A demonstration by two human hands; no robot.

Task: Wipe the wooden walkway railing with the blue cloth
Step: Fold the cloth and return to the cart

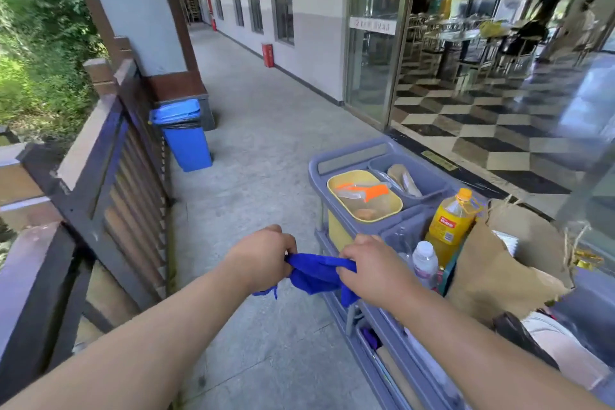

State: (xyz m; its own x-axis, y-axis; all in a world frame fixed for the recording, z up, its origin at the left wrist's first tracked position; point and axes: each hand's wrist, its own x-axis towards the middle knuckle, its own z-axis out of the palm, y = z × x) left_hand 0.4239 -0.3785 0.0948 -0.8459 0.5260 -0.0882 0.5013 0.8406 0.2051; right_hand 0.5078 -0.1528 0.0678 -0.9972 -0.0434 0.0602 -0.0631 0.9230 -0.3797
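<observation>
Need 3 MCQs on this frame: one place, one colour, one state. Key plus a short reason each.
1. Where does the blue plastic waste bin stand?
A. On the floor by the wooden walkway railing, at the foot of the pale square pillar
B. Inside the glass doorway
C. In the middle of the walkway

2. What colour is the rectangular tub in the top of the grey plastic cleaning cart?
A. Red
B. Yellow
C. Green

3. What state is the blue cloth in?
A. Draped over the railing
B. Lying on the floor
C. Bunched and held between the left hand and the right hand

Key:
1 A: the bin sits against the pillar base, next to the rail's end.
2 B: the tub's rim and wall are yellow.
3 C: both hands grip the cloth in the air, away from the rail.
</observation>
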